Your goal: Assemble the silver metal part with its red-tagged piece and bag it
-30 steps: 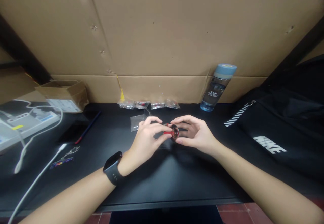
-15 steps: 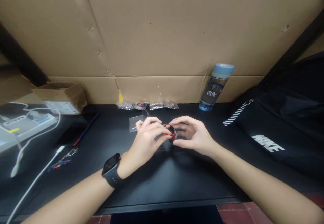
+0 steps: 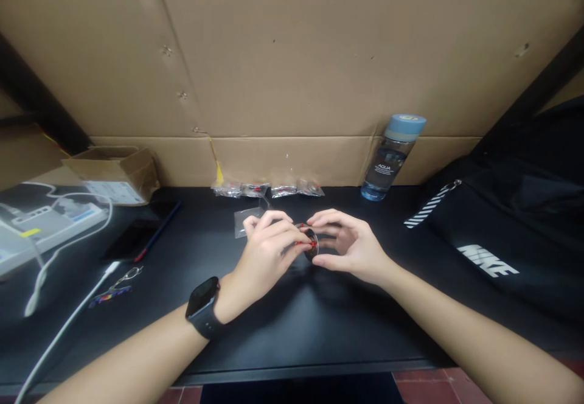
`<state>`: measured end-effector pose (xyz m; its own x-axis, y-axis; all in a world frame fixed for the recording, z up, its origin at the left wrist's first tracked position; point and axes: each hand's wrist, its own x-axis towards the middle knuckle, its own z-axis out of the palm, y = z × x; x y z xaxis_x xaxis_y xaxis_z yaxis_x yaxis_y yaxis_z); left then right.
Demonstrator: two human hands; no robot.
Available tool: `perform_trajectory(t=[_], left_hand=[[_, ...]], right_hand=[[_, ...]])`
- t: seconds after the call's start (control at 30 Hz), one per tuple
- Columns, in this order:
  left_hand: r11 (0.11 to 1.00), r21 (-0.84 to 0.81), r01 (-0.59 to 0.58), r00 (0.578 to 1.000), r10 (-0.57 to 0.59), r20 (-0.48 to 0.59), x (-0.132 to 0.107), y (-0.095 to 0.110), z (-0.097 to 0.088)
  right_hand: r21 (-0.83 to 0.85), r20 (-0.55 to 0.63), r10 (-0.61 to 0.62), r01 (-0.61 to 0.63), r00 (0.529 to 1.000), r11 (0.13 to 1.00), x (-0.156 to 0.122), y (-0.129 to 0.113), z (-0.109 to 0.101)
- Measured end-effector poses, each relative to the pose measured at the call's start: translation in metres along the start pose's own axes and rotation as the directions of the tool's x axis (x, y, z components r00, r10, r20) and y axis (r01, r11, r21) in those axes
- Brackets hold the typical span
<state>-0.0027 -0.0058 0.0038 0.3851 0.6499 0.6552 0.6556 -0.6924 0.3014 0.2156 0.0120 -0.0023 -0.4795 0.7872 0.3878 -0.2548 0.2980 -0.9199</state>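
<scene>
Both hands meet over the middle of the black desk (image 3: 292, 325). My left hand (image 3: 264, 252), with a black smartwatch (image 3: 203, 306) on its wrist, pinches a small red piece (image 3: 306, 243) against a small round metal-rimmed part (image 3: 312, 241). My right hand (image 3: 351, 243) curls around that round part from the right, thumb below and fingers above. The part itself is mostly hidden between the fingertips. A small clear plastic bag (image 3: 246, 218) lies just behind my left hand.
Several small clear bags of parts (image 3: 269, 189) line the cardboard wall (image 3: 292, 57). A blue-capped water bottle (image 3: 392, 157) stands at back right, a black bag (image 3: 506, 233) to the right. On the left: cardboard box (image 3: 114, 170), power strip (image 3: 45, 224), white cable (image 3: 68, 319), pen (image 3: 157, 230), keyring (image 3: 123, 279).
My left fingers have closed in further over the red piece, so less of it shows. Both hands stay at the same spot on the desk.
</scene>
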Motion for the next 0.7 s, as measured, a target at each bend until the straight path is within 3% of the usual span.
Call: perform_trajectory(t=[0.33, 0.7], left_hand=[[0.997, 0.057, -0.060, 0.998, 0.061, -0.013, -0.0022, -0.0001, -0.0006], [0.975, -0.121, 0.185, 0.977, -0.168, 0.133, 0.0005, 0.0032, 0.0002]], right_hand=[[-0.075, -0.021, -0.053, 0.051, 0.998, 0.996, -0.0003, 0.0008, 0.0039], [-0.302, 0.037, -0.203, 0.204, 0.979, 0.931, -0.0017, 0.0007, 0.0053]])
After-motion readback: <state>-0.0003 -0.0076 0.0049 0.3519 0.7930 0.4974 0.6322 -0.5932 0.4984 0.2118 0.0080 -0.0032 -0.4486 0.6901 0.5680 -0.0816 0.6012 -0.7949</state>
